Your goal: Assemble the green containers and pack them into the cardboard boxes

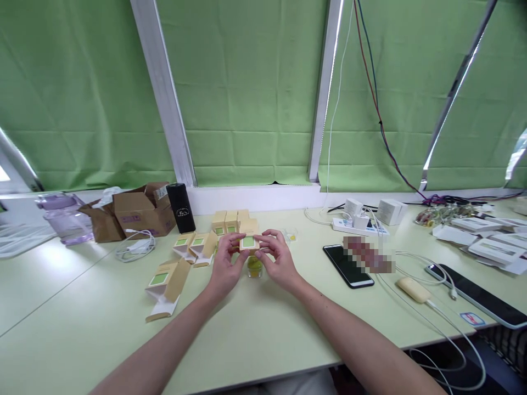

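Between my hands is a small tan carton (248, 242) with a green panel, held above the table. My left hand (227, 260) grips its left side, thumb below and fingers curled behind. On its right side my right hand (278, 259) pinches it with bent fingers. Just beneath the carton stands a small clear jar (254, 267) with yellow-green contents, its top partly hidden. Several flattened or part-folded tan cartons (167, 285) lie to the left of my left hand. Behind my hands, several upright tan cartons (225, 221) stand in a row.
At the back left are an open cardboard box (142, 214), a black box (181, 208) and a purple bottle (68, 219). To the right lie a black phone (346, 267), a power strip (360, 226), cables, a power bank (413, 289) and white flattened boxes (498, 249).
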Motion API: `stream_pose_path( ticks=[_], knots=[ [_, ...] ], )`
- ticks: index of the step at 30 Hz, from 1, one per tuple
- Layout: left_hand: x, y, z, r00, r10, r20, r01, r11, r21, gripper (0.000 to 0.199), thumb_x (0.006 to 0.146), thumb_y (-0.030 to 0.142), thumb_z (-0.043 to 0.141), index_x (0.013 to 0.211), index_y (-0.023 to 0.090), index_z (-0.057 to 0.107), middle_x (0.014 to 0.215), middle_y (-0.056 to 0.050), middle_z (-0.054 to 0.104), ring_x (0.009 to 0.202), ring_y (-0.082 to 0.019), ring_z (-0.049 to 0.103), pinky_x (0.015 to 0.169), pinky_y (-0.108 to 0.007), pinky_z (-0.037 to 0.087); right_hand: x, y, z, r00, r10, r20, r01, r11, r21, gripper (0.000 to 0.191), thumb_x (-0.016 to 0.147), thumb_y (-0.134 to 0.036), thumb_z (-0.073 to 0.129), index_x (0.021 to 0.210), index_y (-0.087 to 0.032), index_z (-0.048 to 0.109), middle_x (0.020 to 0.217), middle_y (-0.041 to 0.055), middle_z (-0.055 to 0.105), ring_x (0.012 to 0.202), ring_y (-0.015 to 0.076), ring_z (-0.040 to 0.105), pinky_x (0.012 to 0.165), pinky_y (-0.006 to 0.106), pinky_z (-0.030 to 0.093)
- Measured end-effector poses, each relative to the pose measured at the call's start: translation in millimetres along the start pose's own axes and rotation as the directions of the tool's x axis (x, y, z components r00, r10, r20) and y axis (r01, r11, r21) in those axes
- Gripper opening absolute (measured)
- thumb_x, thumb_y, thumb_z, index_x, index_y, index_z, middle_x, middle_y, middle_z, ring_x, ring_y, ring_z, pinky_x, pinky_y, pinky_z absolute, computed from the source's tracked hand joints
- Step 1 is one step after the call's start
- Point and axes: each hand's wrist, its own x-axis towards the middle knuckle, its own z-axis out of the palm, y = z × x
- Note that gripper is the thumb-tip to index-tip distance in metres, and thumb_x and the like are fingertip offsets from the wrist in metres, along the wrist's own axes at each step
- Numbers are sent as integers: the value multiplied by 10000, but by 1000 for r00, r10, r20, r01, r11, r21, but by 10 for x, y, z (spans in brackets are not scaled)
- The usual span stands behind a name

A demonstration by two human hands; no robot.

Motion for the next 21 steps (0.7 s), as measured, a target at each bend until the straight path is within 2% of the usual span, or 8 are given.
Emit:
stream_pose_path(
  ticks=[7, 10, 13, 16, 21],
  knots=[
    [-17, 44, 7, 998, -55, 8, 55, 998, 17, 358, 937, 408, 682, 1257, 273, 594, 1300, -95, 574, 1087, -223, 631, 977, -418, 548, -1, -23, 5, 1000, -12, -7, 12, 999, -38, 357, 938, -368, 684, 1293, -332, 688, 1330, 74, 441, 971, 160, 666, 985, 424, 598],
    [-28, 70, 0, 999, -47, 19, 45, 997, 68, 386, 948, 412, 663, 1306, 290, 585, 1356, -101, 556, 1193, -254, 604, 1019, -434, 535, -5, -49, -2, 1000, -20, -7, 19, 996, -85, 387, 932, -341, 686, 1320, -329, 675, 1388, 89, 425, 1083, 203, 652, 1036, 448, 571],
    [-37, 99, -11, 999, 9, 38, -16, 982, 190, 407, 960, 397, 645, 1353, 305, 589, 1397, -107, 530, 1343, -296, 513, 1085, -476, 497, -6, -74, -16, 999, -32, -12, 30, 985, -169, 411, 929, -307, 684, 1340, -324, 668, 1439, 107, 434, 1353, 282, 511, 1094, 467, 530],
    [-54, 126, -14, 995, 64, 71, -83, 952, 294, 448, 977, 372, 621, 1418, 316, 567, 1434, -113, 505, 1412, -308, 452, 1164, -526, 426, -10, -84, -29, 999, -46, -9, 42, 966, -256, 428, 941, -291, 672, 1367, -329, 652, 1435, 106, 497, 1510, 296, 328, 1171, 494, 453],
    [-92, 146, 10, 993, 87, 85, -111, 934, 340, 517, 984, 366, 612, 1491, 334, 517, 1492, -111, 468, 1443, -314, 429, 1206, -542, 378, -37, -81, -15, 997, -73, 11, 74, 967, -245, 412, 954, -297, 659, 1364, -335, 659, 1598, 83, 365, 1370, 278, 520, 1171, 484, 451]
  ],
)
